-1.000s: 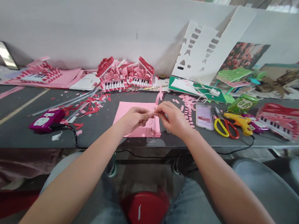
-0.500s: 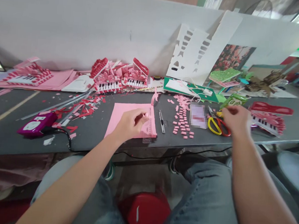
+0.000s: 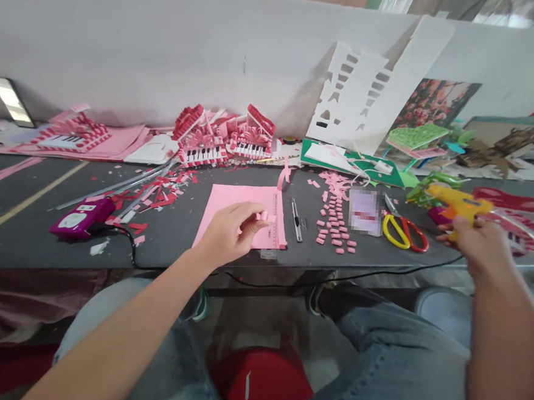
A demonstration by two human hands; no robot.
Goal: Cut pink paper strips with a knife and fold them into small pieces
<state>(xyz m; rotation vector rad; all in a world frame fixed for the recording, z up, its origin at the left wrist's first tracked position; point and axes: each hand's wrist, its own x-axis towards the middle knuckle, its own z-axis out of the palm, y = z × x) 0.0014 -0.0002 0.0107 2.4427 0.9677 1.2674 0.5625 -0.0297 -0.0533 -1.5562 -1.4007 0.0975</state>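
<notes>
My left hand (image 3: pixel 233 233) pinches a small pink roll of paper (image 3: pixel 266 216) above a pink sheet (image 3: pixel 216 204). A clear ruler (image 3: pixel 268 254) lies along the sheet's right side, partly behind my fingers. Out to the right, my right hand (image 3: pixel 479 239) is wrapped round the handle of a yellow glue gun (image 3: pixel 461 201), its nozzle pointing left. Between the hands lie a craft knife (image 3: pixel 297 219), rows of small pink rolls (image 3: pixel 336 223) and scissors with yellow and red handles (image 3: pixel 411 234).
A purple power box (image 3: pixel 81 217) with a black cable sits at the left beside red and pink scraps (image 3: pixel 157 195). Pink piano models (image 3: pixel 202 140) stand along the back wall. A green board (image 3: pixel 361 164) lies near leaning white cutouts (image 3: pixel 342 95).
My right hand has moved right and now holds the yellow glue gun, lifted off the table. My left hand still pinches the pink roll. The view has shifted slightly.
</notes>
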